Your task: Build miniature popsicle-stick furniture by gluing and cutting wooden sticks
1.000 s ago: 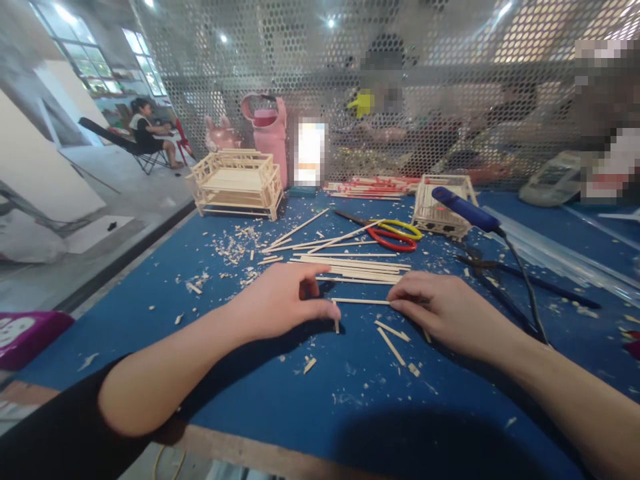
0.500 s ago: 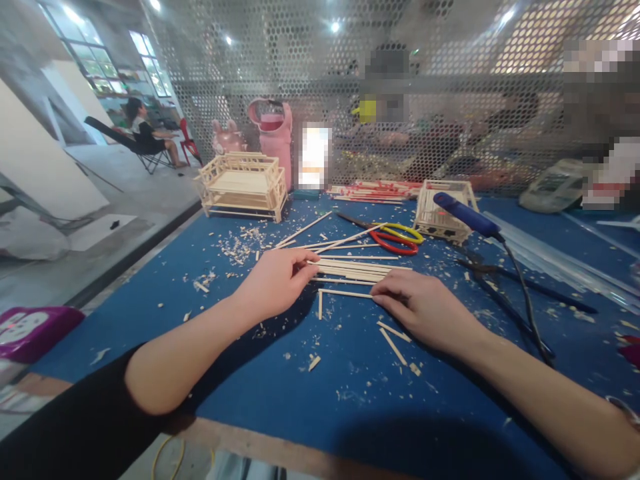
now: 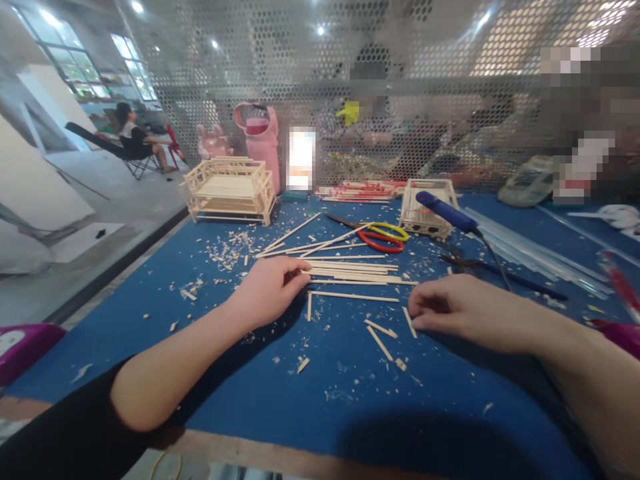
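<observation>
My left hand (image 3: 273, 287) is closed at the left ends of a row of thin wooden sticks (image 3: 355, 269), thumb and forefinger bent around them; its other fingers are hidden. To the right, my right hand (image 3: 450, 310) is curled, with its fingertips pinched at a short wooden stick (image 3: 409, 323). Between the hands, a longer stick (image 3: 355, 297) lies across the mat, and a short upright piece (image 3: 309, 307) meets its left end at a corner. Nearer to me are small cut pieces (image 3: 380, 343).
Scissors with red and yellow handles (image 3: 383, 237) lie behind the sticks. A blue-handled hot tool (image 3: 445, 212) leans on a small wooden frame (image 3: 430, 223). A wooden stick model (image 3: 230, 190), a pink bottle (image 3: 263, 150) and pliers (image 3: 525, 283) surround the blue mat (image 3: 240, 413). Perforated metal stands behind.
My right hand has moved right, away from the long stick's end, and a short stick now shows at its fingertips. My left hand stays at the stick row. The view has shifted slightly right.
</observation>
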{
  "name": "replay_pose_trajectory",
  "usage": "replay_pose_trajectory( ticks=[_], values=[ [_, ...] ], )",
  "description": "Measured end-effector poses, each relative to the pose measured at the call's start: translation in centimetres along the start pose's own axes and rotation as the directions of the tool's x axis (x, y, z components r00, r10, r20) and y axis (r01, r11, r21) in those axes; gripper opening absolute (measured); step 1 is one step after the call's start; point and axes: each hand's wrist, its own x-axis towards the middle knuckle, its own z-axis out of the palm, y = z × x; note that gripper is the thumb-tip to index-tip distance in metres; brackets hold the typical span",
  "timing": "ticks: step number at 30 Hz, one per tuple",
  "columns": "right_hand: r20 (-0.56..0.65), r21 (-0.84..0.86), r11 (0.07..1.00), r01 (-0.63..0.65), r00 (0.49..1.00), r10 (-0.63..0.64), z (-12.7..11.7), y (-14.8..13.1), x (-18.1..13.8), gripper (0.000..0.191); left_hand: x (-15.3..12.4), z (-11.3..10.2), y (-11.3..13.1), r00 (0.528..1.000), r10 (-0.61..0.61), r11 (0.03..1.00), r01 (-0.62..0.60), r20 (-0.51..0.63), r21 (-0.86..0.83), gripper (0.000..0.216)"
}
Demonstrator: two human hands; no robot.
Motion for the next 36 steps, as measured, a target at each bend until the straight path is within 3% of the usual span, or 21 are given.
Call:
replay_pose_trajectory(
  ticks=[2,4,8,14,15,17,20,22,25,28,30,33,34,35,36],
  values=[
    [0.017,0.011,1.000,-0.007,1.000,0.006,0.1,0.1,0.2,0.016,0.0,-0.1,0.2,1.000,0.007,1.000,-0.007,-0.008,0.009,0.028],
    [-0.101,0.012,0.999,-0.033,0.994,0.034,-0.1,0.3,0.4,0.018,0.0,-0.1,0.4,0.999,0.025,1.000,-0.025,-0.020,0.008,0.028],
    [-0.420,0.023,0.991,-0.132,0.898,0.129,-0.9,0.9,0.8,0.021,0.0,-0.1,0.4,0.999,0.023,1.000,-0.023,-0.048,-0.001,0.028],
    [-0.578,-0.088,0.983,-0.162,0.812,0.082,-3.3,0.5,1.2,0.018,0.1,-0.3,-0.2,0.997,-0.038,0.998,0.035,-0.067,-0.046,0.027],
    [-0.582,-0.132,0.978,-0.162,0.811,0.056,-3.7,0.1,1.3,0.017,0.2,-0.3,-0.4,0.996,-0.050,0.998,0.047,-0.072,-0.045,0.028],
    [-0.514,-0.219,0.967,-0.131,0.858,0.000,-3.9,-0.8,1.6,0.016,0.4,-0.4,-0.9,0.995,-0.074,0.997,0.073,-0.071,-0.020,0.028],
    [-0.264,-0.285,0.959,0.010,0.960,-0.088,-2.7,-2.4,2.4,0.018,0.5,-0.5,-1.5,0.997,-0.066,0.997,0.068,-0.039,0.036,0.025],
    [-0.151,-0.287,0.951,0.117,0.974,-0.166,-1.2,-3.6,3.0,0.019,0.4,-0.7,-1.6,1.000,-0.010,0.998,0.009,0.023,0.056,0.021],
    [-0.146,-0.318,0.924,0.213,0.952,-0.269,1.0,-4.6,3.6,0.018,-0.1,-0.9,-0.9,0.987,0.081,0.994,-0.090,0.141,0.058,0.025],
    [-0.209,-0.399,0.883,0.250,0.912,-0.352,1.4,-3.9,3.1,0.020,-0.5,-1.0,-0.4,0.973,0.106,0.992,-0.117,0.206,0.043,0.041],
    [-0.256,-0.468,0.844,0.261,0.874,-0.413,0.1,-2.5,2.1,0.025,-0.5,-0.9,-0.3,0.977,0.074,0.996,-0.082,0.198,0.033,0.038],
    [-0.223,-0.615,0.735,0.284,0.832,-0.508,-3.6,0.4,0.3,0.031,-0.3,-0.6,-0.5,0.990,0.004,1.000,-0.007,0.141,0.019,0.028],
    [-0.230,-0.631,0.710,0.314,0.798,-0.557,-5.0,1.4,-0.3,0.029,-0.2,-0.5,-0.6,0.992,-0.005,1.000,0.003,0.122,0.017,0.027],
    [-0.297,-0.612,0.730,0.304,0.767,-0.568,-6.1,2.3,-1.0,0.028,-0.1,-0.4,-0.6,0.995,-0.004,1.000,0.002,0.103,0.019,0.026],
    [-0.421,-0.521,0.826,0.215,0.777,-0.468,-6.9,3.2,-1.6,0.025,-0.1,-0.3,-0.7,0.996,0.004,1.000,-0.006,0.085,0.023,0.026]
  ],
)
